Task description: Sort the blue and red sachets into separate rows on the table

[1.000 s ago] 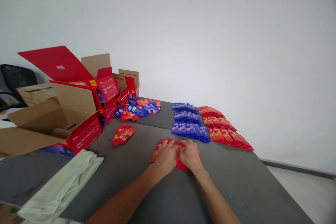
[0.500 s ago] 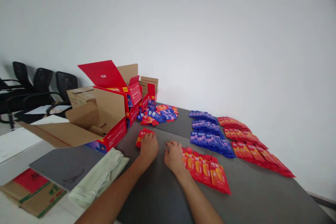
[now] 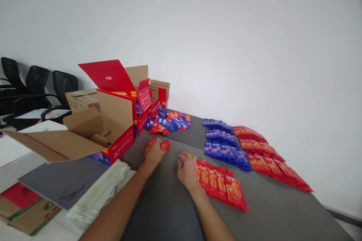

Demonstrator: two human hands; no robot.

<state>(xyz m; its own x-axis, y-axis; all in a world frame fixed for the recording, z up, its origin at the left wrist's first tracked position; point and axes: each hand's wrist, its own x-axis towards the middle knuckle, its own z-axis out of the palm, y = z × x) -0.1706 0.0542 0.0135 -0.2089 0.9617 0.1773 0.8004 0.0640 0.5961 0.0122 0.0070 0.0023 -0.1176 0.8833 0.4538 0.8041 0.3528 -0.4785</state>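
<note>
Right now the big gray desk [image 3: 175, 211] holds an open red box [image 3: 93, 135] on its left side, with a green cloth [image 3: 98, 194] lying in front of it. Far back lie blue packs [image 3: 223, 143] in rows, with red rows [image 3: 266, 154] just beside them. Closer in, a red row [image 3: 223, 186] lies fanned out, and the right hand [image 3: 188, 171] rests on its left end, fingers spread flat. The left hand [image 3: 154, 154] is closed around a small red bunch [image 3: 163, 145], near the box.
</note>
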